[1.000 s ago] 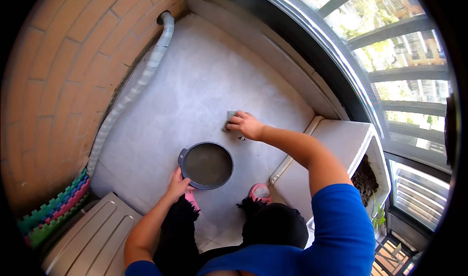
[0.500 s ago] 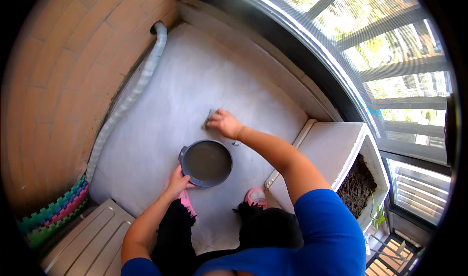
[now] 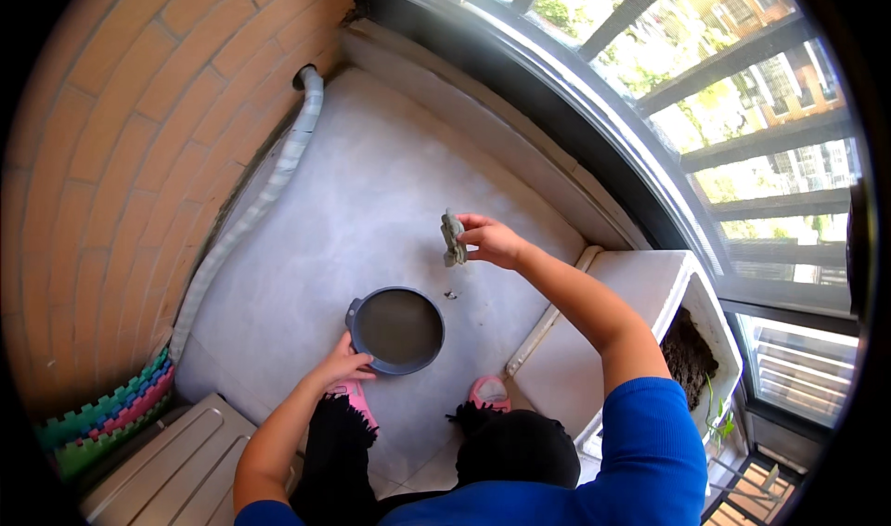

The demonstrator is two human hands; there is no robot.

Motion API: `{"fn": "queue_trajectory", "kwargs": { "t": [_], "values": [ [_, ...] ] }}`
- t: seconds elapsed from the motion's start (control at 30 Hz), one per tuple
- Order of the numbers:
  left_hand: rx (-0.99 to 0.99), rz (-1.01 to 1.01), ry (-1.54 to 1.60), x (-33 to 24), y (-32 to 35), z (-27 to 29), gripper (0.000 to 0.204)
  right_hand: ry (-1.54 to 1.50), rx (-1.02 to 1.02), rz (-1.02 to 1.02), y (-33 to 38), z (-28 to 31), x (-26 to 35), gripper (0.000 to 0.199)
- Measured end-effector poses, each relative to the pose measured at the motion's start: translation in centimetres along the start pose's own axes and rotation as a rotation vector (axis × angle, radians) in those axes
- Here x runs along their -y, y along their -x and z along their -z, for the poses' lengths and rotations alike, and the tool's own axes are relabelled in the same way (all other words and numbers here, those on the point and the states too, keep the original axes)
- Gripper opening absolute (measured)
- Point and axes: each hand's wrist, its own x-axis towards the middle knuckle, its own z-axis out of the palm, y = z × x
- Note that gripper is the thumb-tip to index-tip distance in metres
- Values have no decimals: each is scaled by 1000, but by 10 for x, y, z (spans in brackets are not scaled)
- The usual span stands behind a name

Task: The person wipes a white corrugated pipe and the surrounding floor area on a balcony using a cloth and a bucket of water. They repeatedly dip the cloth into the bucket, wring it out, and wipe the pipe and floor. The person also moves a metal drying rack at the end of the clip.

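Observation:
A round grey basin [image 3: 355, 315] with murky water [image 3: 401, 327] in it sits on the pale floor in front of my feet. My left hand [image 3: 345, 363] grips the basin's near left rim. Beyond the basin and to its right, my right hand [image 3: 488, 242] pinches a bunched grey-green rag [image 3: 452, 240] by its right side. The rag hangs upright, apparently raised off the floor. A small dark bit of debris [image 3: 451, 295] lies on the floor below the rag, just right of the basin's far edge.
A white planter box [image 3: 608, 289] with dark soil stands at the right. Along the brick wall [image 3: 139, 155] on the left runs a wrapped pipe [image 3: 269, 192]. Foam mats [image 3: 116, 413] and a ridged grey panel [image 3: 176, 461] are at lower left. A barred window [image 3: 742, 155] fills the far right.
My right hand has moved right and lifted the rag, which was pressed against the floor beyond the basin. My left hand stays on the basin's rim.

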Motion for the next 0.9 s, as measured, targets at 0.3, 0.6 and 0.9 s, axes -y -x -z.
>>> {"fn": "queue_trajectory", "kwargs": {
  "t": [0.3, 0.6, 0.9],
  "values": [
    [-276, -45, -160, -24, 3, 13, 58, -9, 227, -127, 10, -48, 17, 32],
    [-218, -102, 37, -8, -1, 6, 48, 1366, 243, 568, 18, -118, -75, 24],
    [-326, -400, -101, 22, -37, -1, 23, 2025, 78, 514, 5, -134, -130, 33]
  ]
}}
